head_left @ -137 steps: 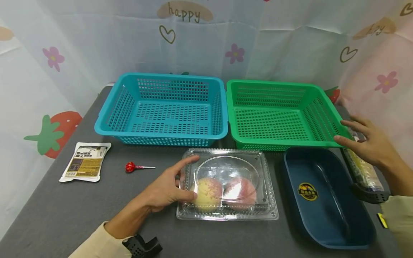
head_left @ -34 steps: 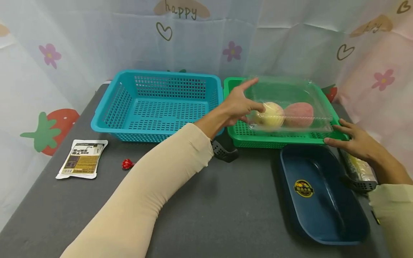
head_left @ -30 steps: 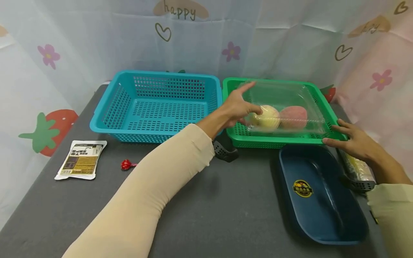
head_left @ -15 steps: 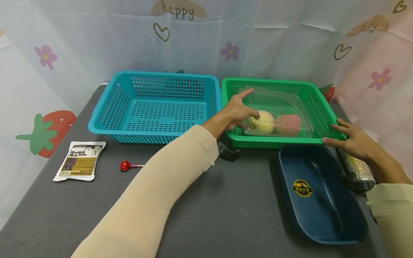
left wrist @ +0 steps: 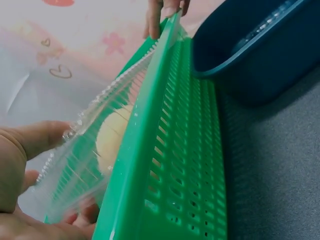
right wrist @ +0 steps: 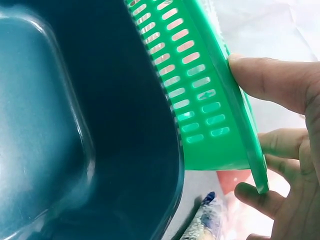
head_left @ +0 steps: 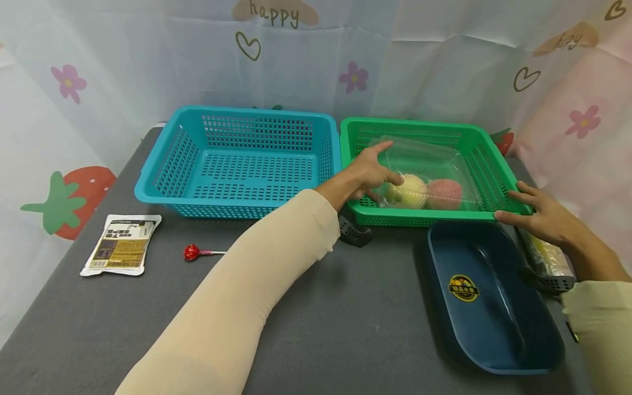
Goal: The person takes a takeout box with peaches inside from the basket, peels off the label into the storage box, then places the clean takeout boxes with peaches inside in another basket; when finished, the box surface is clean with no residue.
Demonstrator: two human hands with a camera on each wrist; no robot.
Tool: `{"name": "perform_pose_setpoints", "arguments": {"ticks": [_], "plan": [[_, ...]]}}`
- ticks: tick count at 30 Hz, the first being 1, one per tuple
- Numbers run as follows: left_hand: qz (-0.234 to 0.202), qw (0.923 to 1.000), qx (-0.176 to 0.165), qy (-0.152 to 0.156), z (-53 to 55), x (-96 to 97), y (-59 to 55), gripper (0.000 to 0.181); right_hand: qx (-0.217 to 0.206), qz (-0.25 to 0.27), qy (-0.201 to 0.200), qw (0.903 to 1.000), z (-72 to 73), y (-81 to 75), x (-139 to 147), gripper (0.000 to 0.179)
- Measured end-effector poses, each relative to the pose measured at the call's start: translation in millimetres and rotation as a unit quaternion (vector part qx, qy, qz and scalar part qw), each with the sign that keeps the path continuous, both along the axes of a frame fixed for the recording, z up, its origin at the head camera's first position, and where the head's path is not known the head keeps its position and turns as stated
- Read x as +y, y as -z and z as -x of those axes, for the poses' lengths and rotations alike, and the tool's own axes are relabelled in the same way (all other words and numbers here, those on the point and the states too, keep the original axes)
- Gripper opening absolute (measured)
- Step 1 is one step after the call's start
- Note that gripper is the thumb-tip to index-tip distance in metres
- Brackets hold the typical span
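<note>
My left hand (head_left: 369, 173) grips the left edge of a clear plastic clamshell box (head_left: 419, 156), its thumb on the lid. Inside the box lie a pale yellow peach-like fruit (head_left: 412, 193) and a pink one (head_left: 444, 195). Tilted a little, the box sits within the walls of the green basket (head_left: 494, 159). In the left wrist view the fingers (left wrist: 75, 227) reach under the box's edge. My right hand (head_left: 553, 216) holds the front right corner of the basket's rim; the right wrist view has its thumb (right wrist: 265, 77) against the rim and the other fingers around the corner.
A blue basket (head_left: 247, 208) stands left of the green one. In front right is a dark blue basin (head_left: 494, 318), with a clear-wrapped package (head_left: 553, 258) beside it. A lollipop (head_left: 192, 252) and a white-and-brown pouch (head_left: 120, 245) lie at left on the grey table (head_left: 370, 318).
My left hand has carried the clamshell box from the table to the green basket and lowered it between the walls. The right hand stays at the basket's corner.
</note>
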State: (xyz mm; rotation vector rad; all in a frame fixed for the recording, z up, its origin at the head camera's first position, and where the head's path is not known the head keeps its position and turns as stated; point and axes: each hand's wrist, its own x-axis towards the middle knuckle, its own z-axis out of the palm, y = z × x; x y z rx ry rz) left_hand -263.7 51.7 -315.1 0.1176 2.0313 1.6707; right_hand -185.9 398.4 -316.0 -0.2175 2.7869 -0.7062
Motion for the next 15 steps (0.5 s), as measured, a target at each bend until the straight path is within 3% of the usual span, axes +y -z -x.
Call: {"name": "perform_pose_setpoints", "arguments": {"ticks": [8,15], "plan": [[0.079,0.9964,-0.001,0.031,-1.7,5.7,-4.0,0.088,-0.001,-0.008,0.002,1.0,-0.3,0.1,1.4,0.08],[0.114,0.9922,-0.02,0.046,-1.5,8.4,-5.9,0.09,0.005,-0.005,0.0,1.0,0.3,0.5,-0.4,0.079]]}}
